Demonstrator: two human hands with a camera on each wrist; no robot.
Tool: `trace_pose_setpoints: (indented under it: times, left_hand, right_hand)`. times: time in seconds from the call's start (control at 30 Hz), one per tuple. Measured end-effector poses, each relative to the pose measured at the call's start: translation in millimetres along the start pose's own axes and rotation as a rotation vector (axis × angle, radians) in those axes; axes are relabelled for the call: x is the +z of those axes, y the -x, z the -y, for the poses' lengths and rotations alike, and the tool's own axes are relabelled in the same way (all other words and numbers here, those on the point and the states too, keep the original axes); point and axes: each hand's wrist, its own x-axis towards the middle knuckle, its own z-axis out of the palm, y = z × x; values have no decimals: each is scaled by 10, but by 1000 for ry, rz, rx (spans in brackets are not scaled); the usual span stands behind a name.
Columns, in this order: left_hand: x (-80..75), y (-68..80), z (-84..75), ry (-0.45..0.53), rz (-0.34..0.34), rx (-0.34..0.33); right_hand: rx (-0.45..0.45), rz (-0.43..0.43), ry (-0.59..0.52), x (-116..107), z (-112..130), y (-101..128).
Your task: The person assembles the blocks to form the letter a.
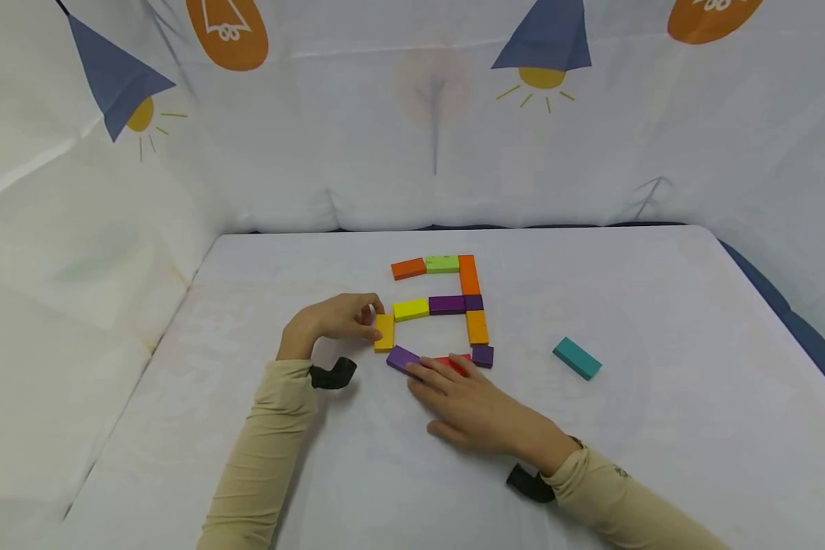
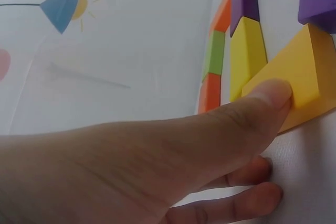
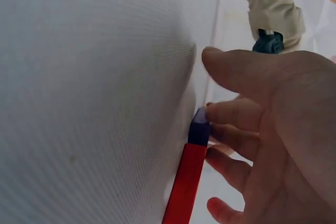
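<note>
Coloured flat blocks lie in an angular outline on the white table [image 1: 660, 290]. My left hand [image 1: 371, 322] has its fingers curled; the thumb [image 2: 268, 98] and a fingertip touch the left edge of an amber block [image 1: 384, 331] [image 2: 304, 66] at the outline's left side. A yellow block [image 1: 411, 308] [image 2: 247, 56] lies just beyond it. My right hand [image 1: 429, 378] lies flat with straight fingers [image 3: 231, 114]. They rest on a purple block [image 1: 402, 357] [image 3: 199, 127] and a red block [image 1: 457, 361] [image 3: 186, 182] in the bottom row.
A teal block [image 1: 577, 358] lies alone to the right of the outline. White cloth printed with lamps [image 1: 543, 46] walls the table at the back and both sides. The table's right edge [image 1: 784, 305] drops to dark blue.
</note>
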Motion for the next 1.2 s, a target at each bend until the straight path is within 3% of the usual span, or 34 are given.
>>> trace_pose_setpoints:
  times: [0.27,0.37,0.53,0.67,0.77,0.87,1.0,1.2]
  left_hand:
    - [2,-15,-6,-1,-4,-7]
    - [2,-22,2,6,-7,-3]
    - [-17,-9,-37,33,-71,87]
    - [-26,19,-130,24,-113,207]
    - [3,20,-196,22,-73,285]
    - [56,-1,-236,29,1,311]
    - [118,-43,-245,15,75,300]
    - [134,-75,-223,3,110,275]
  right_hand:
    - [21,28,-21,-45,-20,-4]
    - [15,-17,-73,-95,-97,11]
    - [138,-148,-79,-208,-291,62]
    - [245,-146,-46,-222,-368,66]
    - [260,-137,-57,-188,-391,47]
    - [255,-151,-57,-148,-404,25]
    - [254,-180,-45,-106,-419,10]
    - [257,-192,-57,-82,-430,-4]
